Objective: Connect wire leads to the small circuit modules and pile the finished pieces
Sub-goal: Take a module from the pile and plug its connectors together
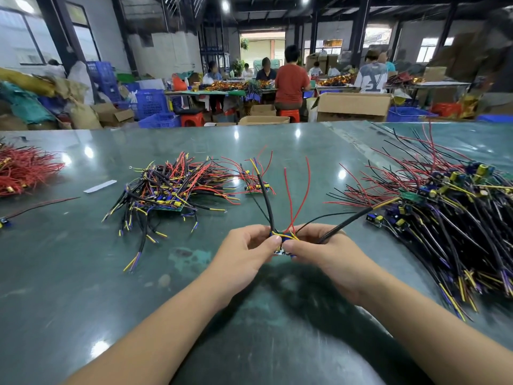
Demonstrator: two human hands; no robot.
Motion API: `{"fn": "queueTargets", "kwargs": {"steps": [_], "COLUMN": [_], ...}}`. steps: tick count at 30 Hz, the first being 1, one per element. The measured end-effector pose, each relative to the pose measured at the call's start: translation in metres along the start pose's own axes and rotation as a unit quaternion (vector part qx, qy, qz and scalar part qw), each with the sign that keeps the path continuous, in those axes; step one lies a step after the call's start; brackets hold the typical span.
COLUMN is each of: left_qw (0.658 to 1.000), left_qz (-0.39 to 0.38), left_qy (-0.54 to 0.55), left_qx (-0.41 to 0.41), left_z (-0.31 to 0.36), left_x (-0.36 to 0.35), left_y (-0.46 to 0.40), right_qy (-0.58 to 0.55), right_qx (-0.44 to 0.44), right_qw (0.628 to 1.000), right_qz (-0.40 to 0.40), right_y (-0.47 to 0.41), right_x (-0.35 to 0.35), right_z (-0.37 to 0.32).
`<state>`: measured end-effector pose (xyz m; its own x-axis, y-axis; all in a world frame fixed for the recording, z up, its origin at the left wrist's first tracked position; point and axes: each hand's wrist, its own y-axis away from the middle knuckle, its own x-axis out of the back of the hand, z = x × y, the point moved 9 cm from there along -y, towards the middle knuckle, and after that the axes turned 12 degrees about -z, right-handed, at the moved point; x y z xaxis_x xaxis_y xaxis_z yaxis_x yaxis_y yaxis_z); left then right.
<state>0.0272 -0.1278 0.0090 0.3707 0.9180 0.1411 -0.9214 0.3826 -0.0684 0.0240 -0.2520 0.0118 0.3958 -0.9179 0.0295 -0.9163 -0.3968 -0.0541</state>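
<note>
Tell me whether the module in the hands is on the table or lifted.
Cannot tell: both hands pinch the module low over the table.

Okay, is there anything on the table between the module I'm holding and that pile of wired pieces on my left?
Nothing visible. The module sits pinched between both hands, and the green tabletop up to the pile is bare; only the pile's own loose wire ends trail toward you.

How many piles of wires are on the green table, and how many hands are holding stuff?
Piles of mixed wires with modules: 2, the middle pile and the big right pile
Piles of only red wires: 1, the red pile at the far left
Hands holding a module: 2, the left hand and right hand, both on one small module
Total: 5
</note>
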Motion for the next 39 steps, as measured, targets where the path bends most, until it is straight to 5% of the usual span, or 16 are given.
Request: {"fn": "queueTargets", "kwargs": {"steps": [11, 19, 28, 39], "left_qw": [0.994, 0.996, 0.986, 0.971], "left_qz": [-0.052, -0.033, -0.114, -0.102], "left_qy": [0.088, 0.080, 0.119, 0.214], "left_qx": [-0.029, -0.027, -0.039, -0.020], "left_z": [0.001, -0.003, 0.001, -0.007], "left_x": [0.005, 0.017, 0.010, 0.013], "left_y": [-0.003, -0.001, -0.001, -0.006], "right_qy": [-0.082, -0.004, 0.011, -0.136], "right_qx": [0.042, 0.056, 0.059, 0.047], "right_qw": [0.994, 0.998, 0.997, 0.985], "right_qz": [-0.053, -0.015, -0.046, -0.098], "right_y": [-0.001, -0.003, -0.001, -0.004], "right_x": [-0.002, -0.002, -0.005, -0.013], "right_z": [-0.006, -0.004, -0.007, 0.001]}}
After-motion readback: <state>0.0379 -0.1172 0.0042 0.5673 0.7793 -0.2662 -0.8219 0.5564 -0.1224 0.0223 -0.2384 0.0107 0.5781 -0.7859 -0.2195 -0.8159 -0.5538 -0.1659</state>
